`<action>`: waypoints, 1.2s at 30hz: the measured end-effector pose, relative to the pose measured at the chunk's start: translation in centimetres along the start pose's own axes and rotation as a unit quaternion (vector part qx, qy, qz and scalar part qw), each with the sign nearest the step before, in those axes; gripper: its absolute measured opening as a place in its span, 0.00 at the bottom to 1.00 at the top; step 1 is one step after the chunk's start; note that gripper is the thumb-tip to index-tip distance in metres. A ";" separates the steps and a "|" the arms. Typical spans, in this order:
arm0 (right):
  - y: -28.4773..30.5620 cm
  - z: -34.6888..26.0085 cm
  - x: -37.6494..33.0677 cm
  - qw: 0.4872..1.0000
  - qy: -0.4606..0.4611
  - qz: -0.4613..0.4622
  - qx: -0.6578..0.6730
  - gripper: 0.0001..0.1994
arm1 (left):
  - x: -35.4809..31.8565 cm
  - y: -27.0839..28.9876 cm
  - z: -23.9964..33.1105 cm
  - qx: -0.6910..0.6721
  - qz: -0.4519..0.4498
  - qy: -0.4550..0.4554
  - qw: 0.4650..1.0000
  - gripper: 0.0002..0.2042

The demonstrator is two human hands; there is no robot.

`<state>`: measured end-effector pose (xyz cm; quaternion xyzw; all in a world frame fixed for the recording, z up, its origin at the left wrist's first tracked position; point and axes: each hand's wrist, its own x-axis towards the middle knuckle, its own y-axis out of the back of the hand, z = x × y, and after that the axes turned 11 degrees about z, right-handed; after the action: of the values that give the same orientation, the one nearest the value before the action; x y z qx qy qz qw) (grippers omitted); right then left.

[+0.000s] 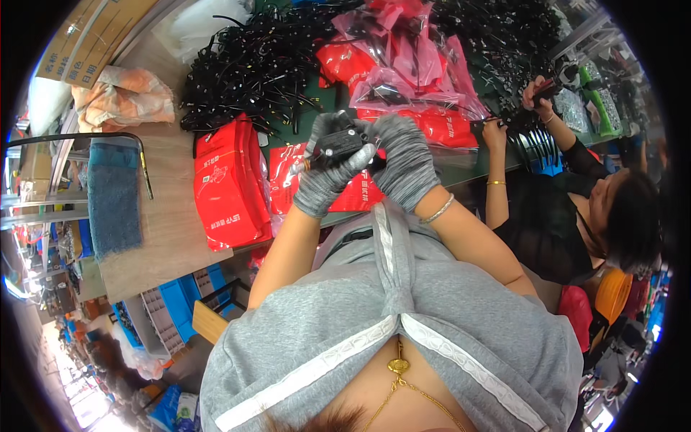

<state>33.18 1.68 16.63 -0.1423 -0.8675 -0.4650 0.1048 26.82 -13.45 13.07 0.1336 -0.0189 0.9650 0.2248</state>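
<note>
Both my hands wear grey striped knit gloves and meet above the table's near edge. My left hand [324, 189] is closed round a black part [340, 147] with small round silvery spots, its thumb lying along the near side. From the right, the curled fingers of my right hand [404, 160] grip the same part's other end; their tips are partly hidden. Beneath my hands lies a flat red printed bag [286, 180]. Left of it sits a stack of red printed bags [229, 189].
Behind my hands rise a heap of thin black parts [245, 75] and pink-red plastic bags [407, 75]. A co-worker [576, 209] handles dark parts at the right. Far left are a blue towel [115, 198], a bent black tube [144, 162] and an orange checked cloth [122, 101].
</note>
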 end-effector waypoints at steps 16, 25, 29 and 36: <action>2.0 13.1 -5.6 0.955 -0.221 -0.172 0.101 0.21 | -0.4 -6.5 -5.1 -0.042 0.021 0.181 0.982 0.27; 3.0 15.0 -15.2 0.932 -0.280 -0.153 -0.170 0.23 | -7.2 -5.4 -19.5 0.466 -0.105 0.067 0.876 0.21; 1.9 14.5 -16.6 0.915 -0.328 -0.179 -0.151 0.23 | -6.4 -4.9 -20.5 0.481 -0.136 0.081 0.863 0.17; -0.3 13.3 -13.4 0.936 -0.304 -0.171 -0.044 0.21 | -5.6 -2.6 -19.8 0.411 -0.125 0.177 0.886 0.24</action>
<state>45.00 10.60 4.96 -0.1313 -0.8477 -0.4483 -0.2515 27.87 -11.59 -7.57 0.0423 0.4363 0.8580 0.2677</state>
